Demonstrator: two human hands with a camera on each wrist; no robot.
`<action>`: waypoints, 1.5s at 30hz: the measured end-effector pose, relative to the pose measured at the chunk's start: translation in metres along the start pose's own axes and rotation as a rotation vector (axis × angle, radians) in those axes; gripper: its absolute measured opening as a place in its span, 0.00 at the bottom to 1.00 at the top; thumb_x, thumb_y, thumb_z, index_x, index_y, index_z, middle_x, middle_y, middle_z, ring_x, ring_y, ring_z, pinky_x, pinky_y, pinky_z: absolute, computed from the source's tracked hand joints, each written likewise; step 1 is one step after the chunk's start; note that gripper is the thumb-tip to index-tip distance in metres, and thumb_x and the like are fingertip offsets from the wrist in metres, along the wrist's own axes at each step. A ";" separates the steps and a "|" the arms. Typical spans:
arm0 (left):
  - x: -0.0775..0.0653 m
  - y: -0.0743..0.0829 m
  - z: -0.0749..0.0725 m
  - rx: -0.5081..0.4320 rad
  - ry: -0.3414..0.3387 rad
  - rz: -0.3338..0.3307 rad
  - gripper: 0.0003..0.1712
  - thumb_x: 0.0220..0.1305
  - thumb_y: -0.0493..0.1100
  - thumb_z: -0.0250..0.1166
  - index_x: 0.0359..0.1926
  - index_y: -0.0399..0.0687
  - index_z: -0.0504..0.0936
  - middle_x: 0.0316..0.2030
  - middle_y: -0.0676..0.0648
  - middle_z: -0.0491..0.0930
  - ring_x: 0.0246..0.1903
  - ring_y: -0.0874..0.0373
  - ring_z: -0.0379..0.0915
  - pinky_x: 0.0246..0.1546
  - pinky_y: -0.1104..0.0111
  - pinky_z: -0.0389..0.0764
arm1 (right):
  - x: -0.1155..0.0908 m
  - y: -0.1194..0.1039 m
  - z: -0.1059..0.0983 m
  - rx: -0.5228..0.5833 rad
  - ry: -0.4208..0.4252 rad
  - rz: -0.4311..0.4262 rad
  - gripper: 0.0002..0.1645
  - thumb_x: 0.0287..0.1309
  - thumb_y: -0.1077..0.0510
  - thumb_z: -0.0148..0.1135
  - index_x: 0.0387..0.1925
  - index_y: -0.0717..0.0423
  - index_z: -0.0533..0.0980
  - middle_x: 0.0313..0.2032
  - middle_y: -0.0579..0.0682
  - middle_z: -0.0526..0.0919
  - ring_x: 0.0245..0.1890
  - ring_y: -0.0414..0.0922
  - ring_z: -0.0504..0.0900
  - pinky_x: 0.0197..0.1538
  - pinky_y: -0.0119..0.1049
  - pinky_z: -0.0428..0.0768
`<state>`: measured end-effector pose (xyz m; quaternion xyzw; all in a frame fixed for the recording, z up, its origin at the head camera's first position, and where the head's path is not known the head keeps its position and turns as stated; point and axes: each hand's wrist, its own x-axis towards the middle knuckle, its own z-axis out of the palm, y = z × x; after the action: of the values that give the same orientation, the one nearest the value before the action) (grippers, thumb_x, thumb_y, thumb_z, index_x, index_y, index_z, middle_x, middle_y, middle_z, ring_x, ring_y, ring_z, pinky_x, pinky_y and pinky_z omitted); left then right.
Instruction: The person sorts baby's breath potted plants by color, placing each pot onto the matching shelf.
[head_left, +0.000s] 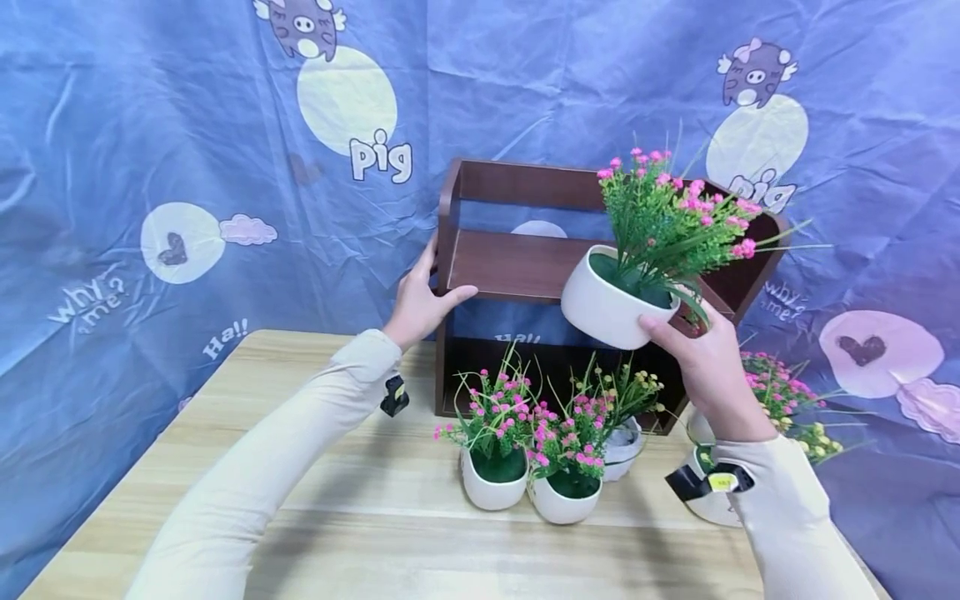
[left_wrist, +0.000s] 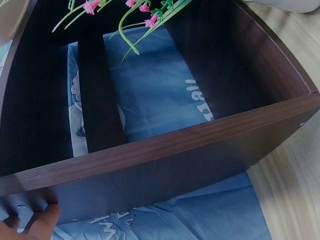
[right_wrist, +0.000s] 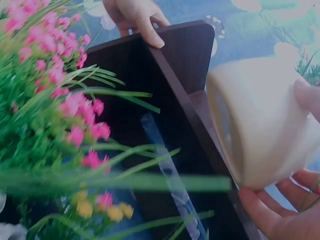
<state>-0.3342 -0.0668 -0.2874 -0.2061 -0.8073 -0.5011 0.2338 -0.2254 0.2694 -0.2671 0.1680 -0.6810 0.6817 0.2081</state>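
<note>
A dark brown two-tier wooden shelf (head_left: 517,265) stands at the back of the table. My left hand (head_left: 420,307) holds its left side panel, thumb at the front edge and fingers on the outer face. My right hand (head_left: 716,379) grips a white flowerpot (head_left: 606,307) of artificial pink flowers (head_left: 675,212). The pot is tilted and raised in front of the upper tier's right part. In the right wrist view the pot (right_wrist: 265,120) lies between thumb and fingers, close to the shelf board. The left wrist view shows fingertips (left_wrist: 45,220) against the side panel.
Two pink-flowered pots (head_left: 495,483) (head_left: 566,500) stand before the shelf's lower tier, with a yellow-flowered pot (head_left: 622,450) behind them. More potted flowers (head_left: 783,387) are at the right, partly behind my right forearm. A blue printed cloth (head_left: 225,125) hangs behind the wood-grain table (head_left: 360,533).
</note>
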 end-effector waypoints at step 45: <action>0.000 -0.001 0.002 -0.012 0.002 -0.009 0.57 0.54 0.51 0.73 0.76 0.60 0.46 0.67 0.45 0.66 0.64 0.51 0.65 0.59 0.59 0.71 | 0.062 0.021 0.062 -0.191 0.294 0.069 0.52 0.49 0.57 0.73 0.71 0.50 0.55 0.67 0.51 0.65 0.50 0.44 0.79 0.50 0.29 0.78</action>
<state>-0.3349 -0.0653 -0.2886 -0.2034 -0.8051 -0.5069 0.2311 -0.2923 0.2107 -0.2526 0.0226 -0.7103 0.6377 0.2971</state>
